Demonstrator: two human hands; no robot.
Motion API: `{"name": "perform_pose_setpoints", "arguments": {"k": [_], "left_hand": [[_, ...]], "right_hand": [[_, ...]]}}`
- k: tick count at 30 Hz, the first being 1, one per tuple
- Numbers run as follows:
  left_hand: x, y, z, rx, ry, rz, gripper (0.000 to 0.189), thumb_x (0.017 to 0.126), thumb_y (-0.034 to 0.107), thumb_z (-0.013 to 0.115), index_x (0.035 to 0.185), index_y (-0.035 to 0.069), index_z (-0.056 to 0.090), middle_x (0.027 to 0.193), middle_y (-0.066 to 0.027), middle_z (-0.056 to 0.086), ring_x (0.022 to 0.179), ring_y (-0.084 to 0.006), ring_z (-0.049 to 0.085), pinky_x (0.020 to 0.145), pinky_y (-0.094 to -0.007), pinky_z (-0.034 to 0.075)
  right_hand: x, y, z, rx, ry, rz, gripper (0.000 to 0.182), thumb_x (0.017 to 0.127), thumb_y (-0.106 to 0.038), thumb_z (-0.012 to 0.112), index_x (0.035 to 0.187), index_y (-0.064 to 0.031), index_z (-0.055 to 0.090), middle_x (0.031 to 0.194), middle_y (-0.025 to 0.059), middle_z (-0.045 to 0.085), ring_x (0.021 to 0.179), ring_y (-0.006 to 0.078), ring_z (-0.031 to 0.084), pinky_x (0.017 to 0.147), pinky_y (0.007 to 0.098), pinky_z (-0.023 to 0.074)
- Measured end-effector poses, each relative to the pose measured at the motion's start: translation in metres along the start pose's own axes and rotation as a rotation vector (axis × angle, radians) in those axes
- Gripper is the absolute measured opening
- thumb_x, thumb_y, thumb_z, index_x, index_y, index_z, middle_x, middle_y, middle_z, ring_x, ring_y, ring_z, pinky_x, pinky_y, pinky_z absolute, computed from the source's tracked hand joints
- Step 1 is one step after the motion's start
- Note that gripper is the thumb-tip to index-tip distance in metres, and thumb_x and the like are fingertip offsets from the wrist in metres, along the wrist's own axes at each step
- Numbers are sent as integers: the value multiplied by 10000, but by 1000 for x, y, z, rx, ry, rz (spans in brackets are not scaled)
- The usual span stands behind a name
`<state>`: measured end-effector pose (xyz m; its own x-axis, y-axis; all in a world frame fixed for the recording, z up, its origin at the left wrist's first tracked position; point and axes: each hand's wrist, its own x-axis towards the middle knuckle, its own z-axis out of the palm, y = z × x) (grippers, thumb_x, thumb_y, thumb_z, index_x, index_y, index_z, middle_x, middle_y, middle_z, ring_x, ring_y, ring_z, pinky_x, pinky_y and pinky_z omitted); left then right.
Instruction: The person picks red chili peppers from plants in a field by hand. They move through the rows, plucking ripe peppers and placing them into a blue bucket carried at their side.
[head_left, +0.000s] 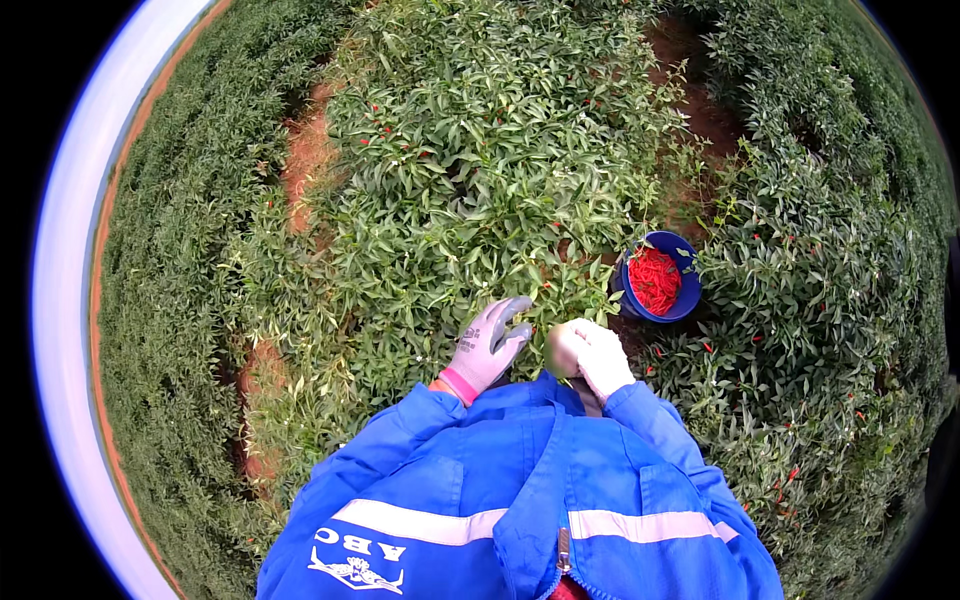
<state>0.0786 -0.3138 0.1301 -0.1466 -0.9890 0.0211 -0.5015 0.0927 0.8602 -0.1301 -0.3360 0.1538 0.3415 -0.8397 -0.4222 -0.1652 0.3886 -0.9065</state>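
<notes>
My left hand (487, 343) wears a pale pink knit glove with grey-coated fingers and a bright pink cuff. Its thumb and fingers are spread apart at the leaves of a chilli pepper plant (480, 247), and I see nothing held between them. Close by on the right is my right hand (604, 358), in a white glove with curled fingers. A blurred patch covers its fingertips, so whether it holds anything is hidden. Just beyond the right hand stands a blue bucket (688, 300), partly filled with picked red chillies (655, 281).
Dense chilli rows run along the left (172, 300) and right (810, 300), with red chillies (793, 474) hanging among the leaves. Strips of reddish soil (306, 165) show between rows. Leafy stems lean over the bucket's rim.
</notes>
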Motion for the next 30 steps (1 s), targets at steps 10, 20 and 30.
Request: {"name": "perform_pose_setpoints", "arguments": {"k": [10, 20, 30], "left_hand": [[-11, -54, 1, -66, -205, -102, 218, 807, 170, 602, 960, 14, 598, 930, -159, 627, 860, -337, 605, 774, -376, 479], [-24, -99, 15, -1315, -469, -641, 263, 893, 266, 603, 963, 17, 552, 868, -64, 563, 789, -174, 579, 734, -322, 475], [-2, -94, -5, -1604, -179, -709, 144, 921, 221, 535, 871, 93, 495, 782, -34, 513, 768, -202, 500, 732, -354, 412]], "right_hand": [[26, 21, 31, -629, -189, -223, 262, 922, -305, 525, 923, -64, 627, 814, 134, 640, 765, 314, 630, 687, 402, 488], [50, 15, 23, -184, -501, 121, 216, 911, -227, 547, 850, -43, 642, 674, 58, 621, 545, 141, 549, 529, 286, 443], [53, 18, 27, 98, -598, 368, 206, 908, -181, 554, 861, -18, 670, 706, 46, 637, 541, 88, 514, 522, 234, 434]]}}
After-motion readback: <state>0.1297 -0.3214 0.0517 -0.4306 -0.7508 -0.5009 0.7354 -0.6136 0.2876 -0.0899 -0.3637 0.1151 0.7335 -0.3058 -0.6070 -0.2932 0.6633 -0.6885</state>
